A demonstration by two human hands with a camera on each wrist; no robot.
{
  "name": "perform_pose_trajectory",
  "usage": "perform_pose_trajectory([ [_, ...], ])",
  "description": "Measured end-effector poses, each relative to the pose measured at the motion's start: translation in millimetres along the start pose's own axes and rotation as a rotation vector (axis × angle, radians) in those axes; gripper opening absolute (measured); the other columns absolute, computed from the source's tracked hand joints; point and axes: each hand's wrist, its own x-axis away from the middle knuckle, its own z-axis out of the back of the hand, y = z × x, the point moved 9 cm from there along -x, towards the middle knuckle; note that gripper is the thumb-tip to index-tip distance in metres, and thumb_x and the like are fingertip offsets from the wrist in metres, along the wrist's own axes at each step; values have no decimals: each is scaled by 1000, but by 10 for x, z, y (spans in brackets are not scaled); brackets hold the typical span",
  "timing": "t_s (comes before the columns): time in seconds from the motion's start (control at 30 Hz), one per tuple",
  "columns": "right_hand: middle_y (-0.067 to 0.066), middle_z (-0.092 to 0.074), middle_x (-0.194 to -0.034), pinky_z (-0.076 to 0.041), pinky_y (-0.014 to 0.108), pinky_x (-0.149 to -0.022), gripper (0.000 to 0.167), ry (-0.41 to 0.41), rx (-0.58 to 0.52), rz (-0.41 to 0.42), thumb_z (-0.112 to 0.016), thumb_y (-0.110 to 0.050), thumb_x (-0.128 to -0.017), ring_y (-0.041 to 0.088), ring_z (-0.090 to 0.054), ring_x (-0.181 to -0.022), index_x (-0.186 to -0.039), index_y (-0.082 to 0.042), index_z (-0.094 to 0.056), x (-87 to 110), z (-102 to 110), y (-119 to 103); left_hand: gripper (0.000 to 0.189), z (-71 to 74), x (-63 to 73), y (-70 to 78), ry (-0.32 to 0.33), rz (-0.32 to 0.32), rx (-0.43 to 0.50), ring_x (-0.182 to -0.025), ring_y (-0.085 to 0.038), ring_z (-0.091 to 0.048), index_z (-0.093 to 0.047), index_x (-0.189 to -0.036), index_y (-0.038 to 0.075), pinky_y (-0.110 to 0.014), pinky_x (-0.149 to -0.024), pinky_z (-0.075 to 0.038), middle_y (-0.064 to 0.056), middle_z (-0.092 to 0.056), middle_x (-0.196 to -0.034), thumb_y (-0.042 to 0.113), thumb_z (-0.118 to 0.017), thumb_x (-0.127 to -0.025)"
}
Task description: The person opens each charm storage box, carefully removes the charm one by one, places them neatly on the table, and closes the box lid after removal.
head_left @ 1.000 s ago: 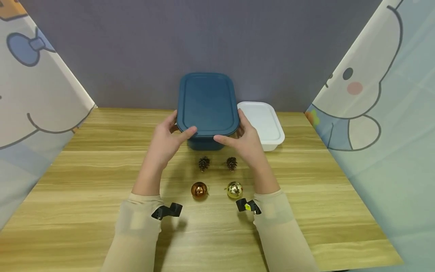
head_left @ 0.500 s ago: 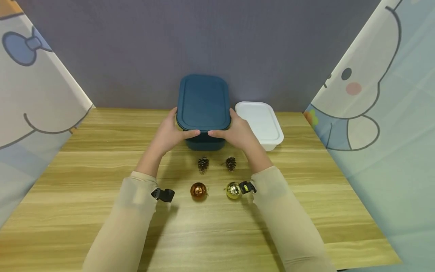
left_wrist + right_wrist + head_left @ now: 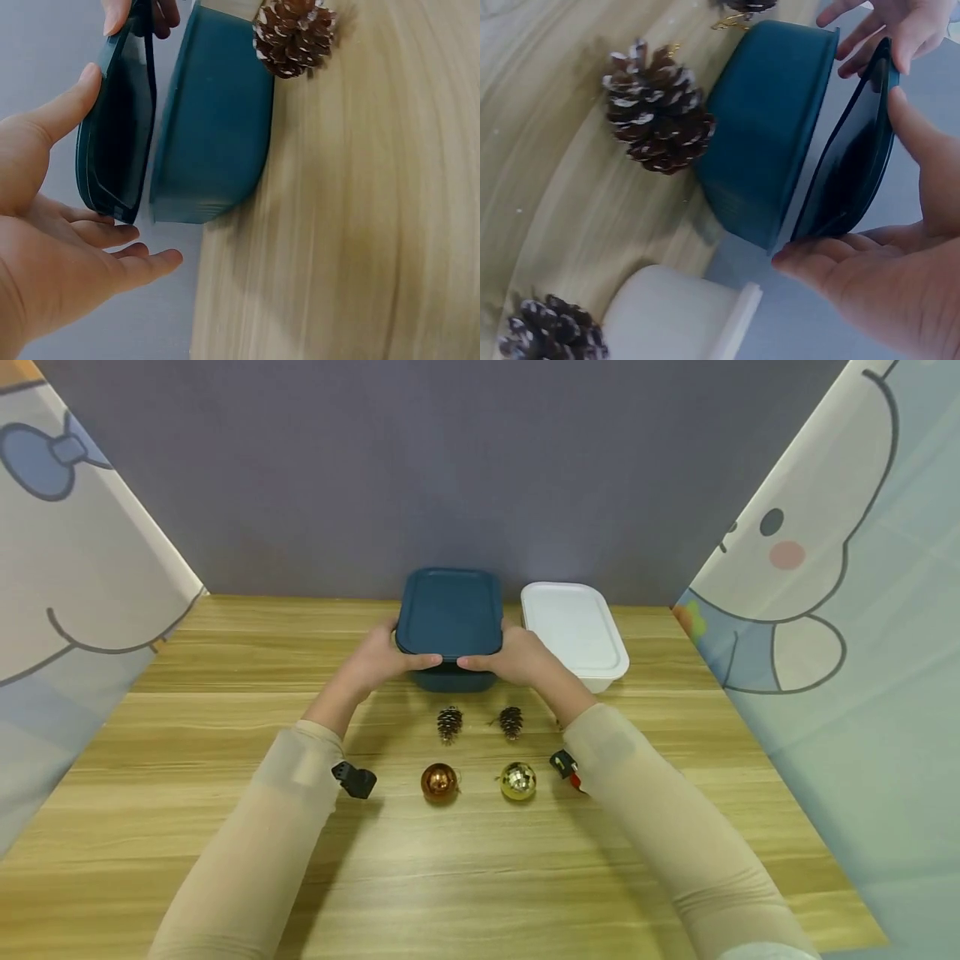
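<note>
Both hands grip a dark blue lid (image 3: 450, 610) by its near corners, over a matching dark blue container (image 3: 453, 682). My left hand (image 3: 372, 662) has its thumb on the near edge and its fingers along the left side. Mirroring it, my right hand (image 3: 522, 655) pinches the right corner. Both wrist views show a gap between the lid and the container's rim at the near side, so the lid sits tilted. In front of the container lie two pine cones (image 3: 449, 723), with a copper ball ornament (image 3: 439, 782) and a gold ball ornament (image 3: 518, 781) nearer.
A white lidded container (image 3: 576, 631) stands to the right of the blue one. Another pine cone (image 3: 555, 330) shows near it in the right wrist view. Behind the wooden table (image 3: 450, 877) rises a grey backdrop (image 3: 465, 460), with cartoon-printed cloth (image 3: 847, 693) at the sides.
Both hands have lowered the lid toward the blue container and shifted it slightly left. It looks smaller from above now. The container, pine cones and ornaments have stayed put.
</note>
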Motion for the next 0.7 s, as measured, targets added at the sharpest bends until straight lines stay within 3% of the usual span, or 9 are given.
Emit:
perform_pose_trajectory([
  [0.2,20,-24,-177,-38,56,-127,120,-33,-1,-11,-75,-64,-93,38,-32,-162,-171,-3,-8,-26,-80,104,111,-106,-38,-80,-35,38,-19,-156,-44,-38,-15,-170,1,-62,-125,-37,-24,-36,-170,46,-82,-94],
  [0.3,21,-19,-178,-36,56,-128,123,-48,5,-21,-75,-64,-92,39,-28,-163,-171,-1,-5,-16,-117,134,105,-154,-43,-103,-52,26,-28,-152,-43,-44,-20,-169,1,-61,-124,-40,-23,-42,-166,43,-82,-94],
  [0.53,23,-24,-176,-37,55,-128,123,-74,-9,-15,-78,-59,-92,41,-31,-161,-171,0,-3,-4,-176,131,91,-175,-42,-86,-54,-73,-65,-143,-42,-55,-35,-163,2,-60,-120,-44,-22,-55,-156,36,-84,-94],
  [0.7,21,-22,-177,-35,56,-129,122,-88,-21,-10,-79,-54,-93,41,-28,-162,-171,-1,0,-26,-206,117,83,-188,-33,-132,-57,-85,-104,-143,-42,-56,-41,-161,4,-60,-120,-45,-21,-56,-156,34,-82,-96],
])
